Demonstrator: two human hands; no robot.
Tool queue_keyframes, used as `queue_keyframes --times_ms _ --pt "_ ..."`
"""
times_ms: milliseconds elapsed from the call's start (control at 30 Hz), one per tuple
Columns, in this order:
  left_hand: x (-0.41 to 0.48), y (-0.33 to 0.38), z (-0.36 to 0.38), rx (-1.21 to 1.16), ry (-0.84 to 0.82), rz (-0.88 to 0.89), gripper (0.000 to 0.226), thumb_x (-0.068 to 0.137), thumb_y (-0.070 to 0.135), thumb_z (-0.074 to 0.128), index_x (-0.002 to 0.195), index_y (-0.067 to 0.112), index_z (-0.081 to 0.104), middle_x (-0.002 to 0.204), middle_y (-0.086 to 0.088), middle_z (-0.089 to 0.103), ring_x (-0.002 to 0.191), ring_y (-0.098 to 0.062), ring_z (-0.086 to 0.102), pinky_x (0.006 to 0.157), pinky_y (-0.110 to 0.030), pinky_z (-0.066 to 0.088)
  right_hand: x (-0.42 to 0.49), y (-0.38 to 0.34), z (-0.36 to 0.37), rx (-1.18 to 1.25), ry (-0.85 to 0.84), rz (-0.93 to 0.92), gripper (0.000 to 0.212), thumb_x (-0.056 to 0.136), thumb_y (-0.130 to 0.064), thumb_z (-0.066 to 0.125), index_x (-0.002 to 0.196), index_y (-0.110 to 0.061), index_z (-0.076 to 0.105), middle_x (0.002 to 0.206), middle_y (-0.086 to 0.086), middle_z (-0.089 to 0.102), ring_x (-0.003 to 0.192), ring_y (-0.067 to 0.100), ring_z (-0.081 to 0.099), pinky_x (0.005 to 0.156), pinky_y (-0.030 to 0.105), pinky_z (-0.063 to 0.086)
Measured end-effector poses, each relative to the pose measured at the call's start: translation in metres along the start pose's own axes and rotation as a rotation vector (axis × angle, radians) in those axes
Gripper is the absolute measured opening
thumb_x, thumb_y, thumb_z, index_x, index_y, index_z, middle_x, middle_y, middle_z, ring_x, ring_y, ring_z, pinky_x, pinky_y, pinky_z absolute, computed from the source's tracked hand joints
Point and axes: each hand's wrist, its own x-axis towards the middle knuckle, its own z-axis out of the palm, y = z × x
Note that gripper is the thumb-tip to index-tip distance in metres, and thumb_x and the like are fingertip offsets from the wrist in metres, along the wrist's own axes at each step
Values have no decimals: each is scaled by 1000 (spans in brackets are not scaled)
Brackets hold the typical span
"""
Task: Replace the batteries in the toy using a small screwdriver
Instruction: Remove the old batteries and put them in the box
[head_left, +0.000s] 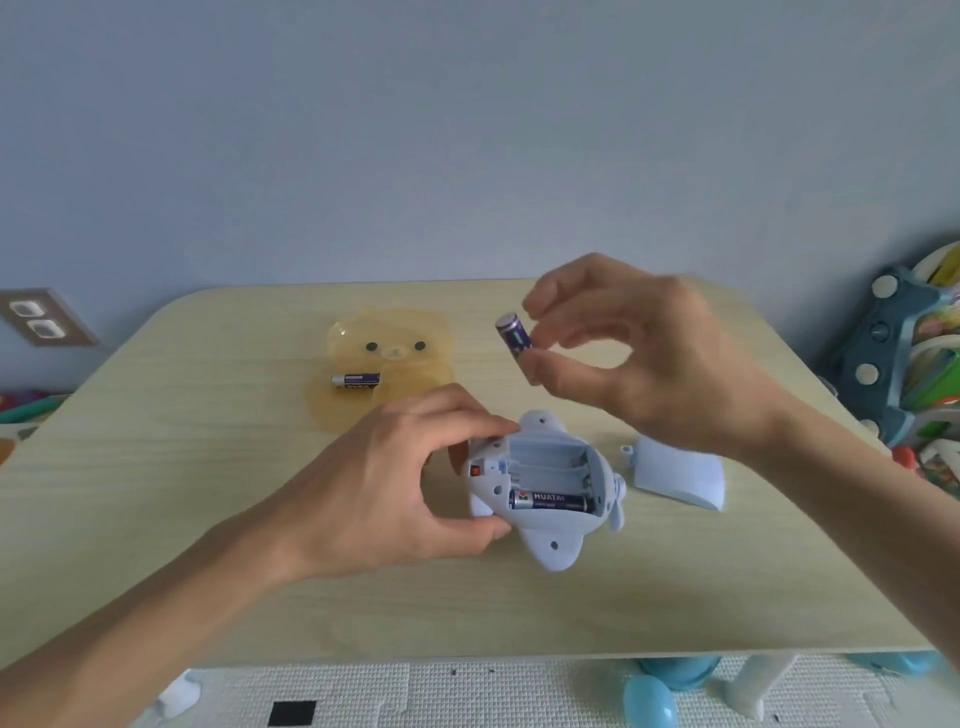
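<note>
A pale blue airplane toy (550, 545) lies belly-up on the wooden table, its battery bay open. One dark battery (551, 501) sits in the nearest slot; the other two slots look empty. My left hand (400, 483) grips the toy's left end. My right hand (639, 353) hovers above and behind the toy, pinching a purple battery (513, 336) between thumb and fingers. Another battery (356, 380) lies on a translucent bear-shaped mat (395, 332). The battery cover (680, 475) rests to the right of the toy. No screwdriver is visible.
The table's (208, 467) front edge runs across the bottom, with a white foam floor mat (467, 691) below it. Blue plastic balls (652, 704) lie under the table. A colourful toy rack (914, 353) stands at the right. A wall outlet (39, 319) is at the left.
</note>
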Motion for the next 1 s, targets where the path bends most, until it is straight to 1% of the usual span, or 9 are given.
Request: queue_keyframes --times_ms 100,233,267,400,500,600,700,900,1000 --pt "-5 -1 -1 -10 10 -6 57 75 38 90 129 30 72 112 16 66 100 -14 67 87 -23 52 47 -12 27 -133 -58 -42 10 86 -31 82 87 -21 83 117 -6 66 100 9 67 90 31 56" --pt "-11 -3 -2 -4 23 -7 59 76 34 90 132 27 71 115 16 65 95 -14 68 81 -24 55 99 -26 81 -281 -244 -138 14 88 -33 79 90 -20 83 124 -1 65 98 6 56 80 8 41" --pt "-12 -3 -3 -9 27 0 59 76 34 90 132 27 71 116 16 65 94 -14 69 81 -25 56 108 -25 94 -325 -288 -149 15 89 -32 78 92 -18 83 125 1 65 101 8 57 79 8 40" --pt "-14 -4 -7 -25 30 -14 58 77 36 87 133 28 70 119 16 65 97 -12 69 84 -26 57 125 -11 130 -461 -418 -119 18 84 -31 78 89 -14 84 118 5 70 110 24 64 95 40 54" --pt "-14 -3 -8 -2 29 -9 59 78 38 86 134 24 71 120 13 66 100 -8 68 86 -25 56 128 -2 138 -501 -460 -76 17 80 -33 80 85 -17 84 116 5 71 115 25 58 95 45 55" --pt "-13 -2 -9 11 19 -15 60 78 40 84 134 24 71 120 14 67 100 -8 68 86 -24 56 126 0 139 -497 -472 -63 16 80 -33 80 85 -18 83 115 6 73 118 26 57 98 45 53" --pt "-12 -2 -9 -14 9 -25 60 77 39 86 134 27 70 119 17 65 97 -3 66 84 -16 54 124 -4 127 -451 -461 -41 17 85 -30 79 87 -14 84 110 6 78 110 25 66 94 42 55" --pt "-8 -9 -9 -14 1 -39 62 77 39 91 134 30 71 119 23 65 106 -8 68 87 -26 56 70 -5 44 -342 -299 -1 14 93 -28 72 100 -22 82 113 -10 77 95 2 65 89 22 54" --pt "-6 -12 -8 -8 7 -31 62 76 41 90 134 30 70 124 25 66 114 -8 68 91 -27 55 19 -2 4 -275 -250 65 17 92 -39 72 104 -31 80 108 -19 76 94 -2 68 83 19 56"
